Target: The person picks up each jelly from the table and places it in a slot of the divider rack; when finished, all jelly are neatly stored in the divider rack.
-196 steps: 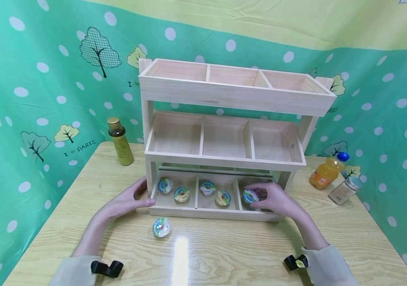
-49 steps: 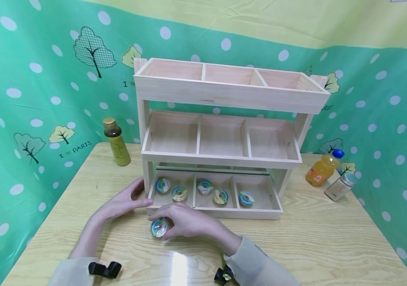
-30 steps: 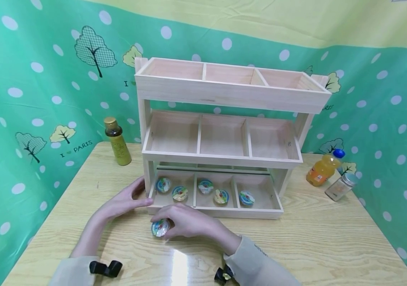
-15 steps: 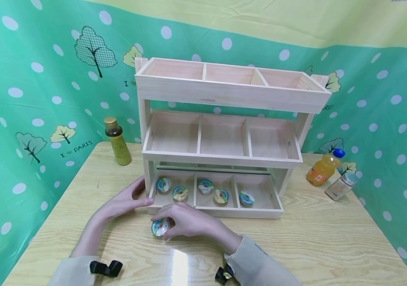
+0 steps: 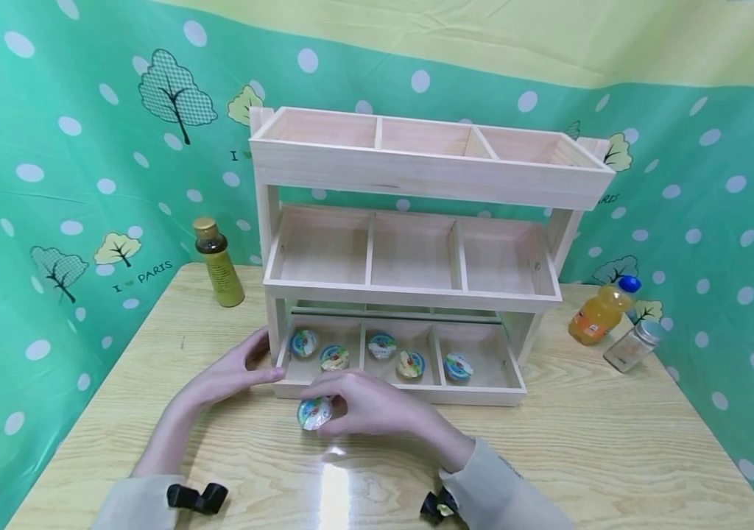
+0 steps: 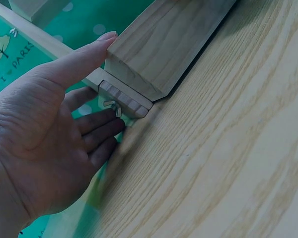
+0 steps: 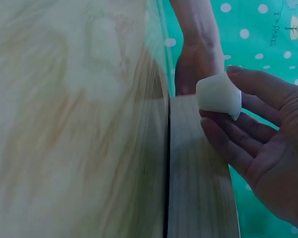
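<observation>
My right hand [image 5: 373, 403] pinches a small jelly cup [image 5: 314, 414] with a printed foil lid, held just in front of the bottom tray [image 5: 417, 396]. In the right wrist view the cup's white, tapered body [image 7: 218, 94] sits between thumb and fingers, above the tray's front board. My left hand [image 5: 234, 375] is at the shelf's lower left corner. Its thumb touches the tray's front corner, and its loosely bent fingers lie beside the side post near a wing nut [image 6: 113, 106]. Two jelly cups [image 5: 333, 358] lie in the left compartment, two [image 5: 410, 364] in the middle, one [image 5: 459, 367] in the right.
The three-tier wooden shelf [image 5: 437, 180] stands on the wooden table [image 5: 615, 442]. A dark-necked bottle [image 5: 221, 266] is to its left. An orange drink bottle [image 5: 599, 315] and a glass jar [image 5: 634, 346] stand to its right. A patterned curtain [image 5: 105, 147] hangs behind.
Earlier, my right hand left a cup in the right compartment and reached to the one on the table. Now it has lifted that cup slightly, up and rightward. The left hand stays put.
</observation>
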`<state>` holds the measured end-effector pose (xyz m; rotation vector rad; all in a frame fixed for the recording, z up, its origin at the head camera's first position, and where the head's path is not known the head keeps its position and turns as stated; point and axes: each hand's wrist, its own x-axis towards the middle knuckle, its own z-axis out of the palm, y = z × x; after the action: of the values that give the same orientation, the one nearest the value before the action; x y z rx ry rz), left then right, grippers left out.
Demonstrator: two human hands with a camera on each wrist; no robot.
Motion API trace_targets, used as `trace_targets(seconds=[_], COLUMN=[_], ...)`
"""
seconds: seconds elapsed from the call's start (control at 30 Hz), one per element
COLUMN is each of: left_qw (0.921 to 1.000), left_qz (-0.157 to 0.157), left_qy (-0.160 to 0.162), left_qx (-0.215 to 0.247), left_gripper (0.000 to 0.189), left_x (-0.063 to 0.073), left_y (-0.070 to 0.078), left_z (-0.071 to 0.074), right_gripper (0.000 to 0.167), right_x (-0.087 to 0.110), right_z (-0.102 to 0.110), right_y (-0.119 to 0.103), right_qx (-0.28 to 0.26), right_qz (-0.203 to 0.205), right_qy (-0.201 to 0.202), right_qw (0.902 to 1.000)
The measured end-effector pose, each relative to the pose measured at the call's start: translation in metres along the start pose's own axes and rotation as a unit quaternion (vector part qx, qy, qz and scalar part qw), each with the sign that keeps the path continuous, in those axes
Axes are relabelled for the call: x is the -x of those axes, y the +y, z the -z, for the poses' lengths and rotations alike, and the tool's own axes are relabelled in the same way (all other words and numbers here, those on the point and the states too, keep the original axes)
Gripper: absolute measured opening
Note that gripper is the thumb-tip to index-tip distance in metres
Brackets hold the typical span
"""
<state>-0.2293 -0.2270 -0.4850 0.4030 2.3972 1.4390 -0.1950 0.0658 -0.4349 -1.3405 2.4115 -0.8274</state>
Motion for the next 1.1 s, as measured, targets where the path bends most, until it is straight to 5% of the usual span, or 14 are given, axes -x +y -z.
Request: trace_targets(seconds=[0.4,1.1], left_qw=[1.0000,1.0000], left_qz=[0.007,0.009], left_qy=[0.002,0.002], left_qx=[-0.001,0.000], left_gripper=[0.098,0.099], left_x=[0.001,0.003], left_y=[0.001,0.003], left_z=[0.000,0.000], right_gripper=[0.053,0.052], right_x=[0.045,0.117], right_z=[0.022,0.064], right_y=[0.013,0.051], right_qx=[-0.103,-0.020], right_qz=[-0.054,-0.128], right_qy=[0.068,0.212], right_qw=[0.9908,0.9687])
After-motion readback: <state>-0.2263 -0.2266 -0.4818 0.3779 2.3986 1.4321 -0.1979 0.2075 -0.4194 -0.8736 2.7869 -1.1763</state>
